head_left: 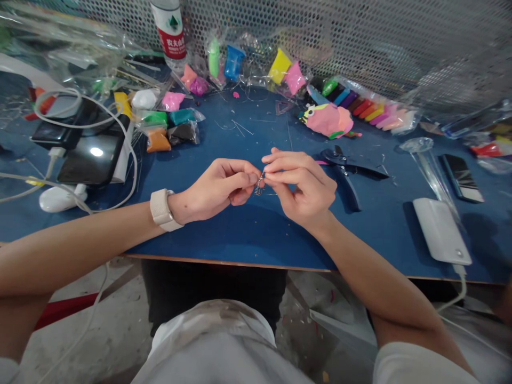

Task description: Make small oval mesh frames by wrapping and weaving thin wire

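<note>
Evidently both hands meet over the blue bench, close to its near edge; the left hand, with a pale wristband behind it, pinches a small metal piece between thumb and index finger, its other fingers curled under; the right hand comes in from the opposite side, thumb and forefinger brought together at the piece, the remaining fingers loosely bent above; whether that second pinch closes on the metal or only touches it, I cannot tell. The metal piece is held between the two sets of fingertips, silvery and irregular, too small for its exact shape to be made out.

Just beside the right hand, on its outer side, lie dark-handled cutters; beyond them rests a pink clay figure with a white eye and green parts, near a row of multicoloured clay sticks in clear wrapping; farther out on the right are a dark phone-like device and a white power bank with a cable plugged in; on the left, a black glossy device lies among looped white cables, near small bags of green, teal, orange and black clay; at the back stands a red-labelled bottle.
</note>
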`<action>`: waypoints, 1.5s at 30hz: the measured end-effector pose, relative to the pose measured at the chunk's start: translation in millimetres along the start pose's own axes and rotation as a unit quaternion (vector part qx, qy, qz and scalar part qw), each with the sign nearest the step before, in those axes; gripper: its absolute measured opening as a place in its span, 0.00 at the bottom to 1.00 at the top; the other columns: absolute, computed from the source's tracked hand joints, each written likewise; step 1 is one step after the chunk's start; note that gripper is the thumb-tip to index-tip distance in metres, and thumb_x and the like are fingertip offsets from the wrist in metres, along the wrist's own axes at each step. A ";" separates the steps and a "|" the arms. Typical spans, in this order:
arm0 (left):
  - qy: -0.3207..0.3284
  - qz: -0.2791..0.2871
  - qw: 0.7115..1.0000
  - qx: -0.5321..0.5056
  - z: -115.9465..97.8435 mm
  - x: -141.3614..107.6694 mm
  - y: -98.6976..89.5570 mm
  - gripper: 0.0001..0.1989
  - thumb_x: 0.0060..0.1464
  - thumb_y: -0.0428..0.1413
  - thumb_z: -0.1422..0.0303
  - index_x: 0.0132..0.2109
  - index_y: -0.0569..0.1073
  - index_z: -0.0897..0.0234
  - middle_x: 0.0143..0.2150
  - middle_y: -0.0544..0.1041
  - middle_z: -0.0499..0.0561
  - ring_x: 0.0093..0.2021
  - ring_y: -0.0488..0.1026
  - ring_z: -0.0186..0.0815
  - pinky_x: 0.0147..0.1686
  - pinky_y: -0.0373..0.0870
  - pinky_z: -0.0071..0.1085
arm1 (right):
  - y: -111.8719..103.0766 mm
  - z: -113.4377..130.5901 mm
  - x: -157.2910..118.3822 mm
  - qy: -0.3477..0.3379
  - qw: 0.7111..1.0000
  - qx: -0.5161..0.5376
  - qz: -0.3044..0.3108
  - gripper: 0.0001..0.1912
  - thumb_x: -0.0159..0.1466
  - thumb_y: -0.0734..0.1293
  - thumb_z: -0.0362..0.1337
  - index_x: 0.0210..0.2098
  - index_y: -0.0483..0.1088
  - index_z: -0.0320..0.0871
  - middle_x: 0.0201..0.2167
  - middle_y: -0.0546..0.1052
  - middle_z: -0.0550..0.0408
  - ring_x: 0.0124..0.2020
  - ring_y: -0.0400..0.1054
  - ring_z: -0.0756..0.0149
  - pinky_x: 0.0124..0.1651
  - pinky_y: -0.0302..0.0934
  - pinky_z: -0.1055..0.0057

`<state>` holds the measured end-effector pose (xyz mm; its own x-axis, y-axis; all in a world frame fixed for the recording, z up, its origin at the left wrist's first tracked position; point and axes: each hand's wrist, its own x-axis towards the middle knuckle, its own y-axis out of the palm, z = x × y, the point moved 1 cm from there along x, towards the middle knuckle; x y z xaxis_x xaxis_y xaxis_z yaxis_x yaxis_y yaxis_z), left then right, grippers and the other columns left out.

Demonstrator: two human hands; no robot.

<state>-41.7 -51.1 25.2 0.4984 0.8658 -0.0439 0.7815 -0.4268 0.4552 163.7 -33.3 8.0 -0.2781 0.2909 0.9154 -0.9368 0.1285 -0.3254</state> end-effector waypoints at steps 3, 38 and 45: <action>0.003 0.000 1.000 -0.001 0.7 0.7 -0.3 0.11 0.53 0.77 0.67 0.33 0.82 0.65 0.22 0.72 0.43 0.20 0.61 0.23 0.22 0.58 0.23 | 0.3 -0.7 -1.0 0.009 1.000 -0.001 0.004 0.10 0.78 0.74 0.32 0.52 0.82 0.57 0.47 0.88 0.57 0.52 0.89 0.54 0.59 0.87 0.45; 0.010 -0.044 0.999 -0.007 -16.5 15.2 -26.4 0.20 0.62 0.74 0.66 0.31 0.71 0.66 0.31 0.67 0.42 0.22 0.61 0.19 0.23 0.61 0.20 | -18.0 -32.2 -5.7 0.332 0.923 0.168 0.096 0.16 0.72 0.80 0.46 0.55 0.80 0.49 0.49 0.91 0.52 0.49 0.88 0.59 0.51 0.83 0.60; -0.016 -0.072 0.994 0.078 -7.3 18.4 -35.8 0.12 0.64 0.72 0.65 0.38 0.80 0.65 0.29 0.69 0.44 0.24 0.68 0.26 0.24 0.65 0.25 | -16.5 -29.0 -1.7 0.361 0.917 0.154 0.068 0.13 0.68 0.83 0.48 0.45 0.84 0.48 0.38 0.88 0.56 0.38 0.82 0.63 0.41 0.78 0.64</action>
<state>-63.2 -18.0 14.6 0.3863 0.9133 -0.1287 0.8933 -0.3357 0.2989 185.7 -8.4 5.0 -0.2872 0.8509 0.4399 -0.9506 -0.1968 -0.2399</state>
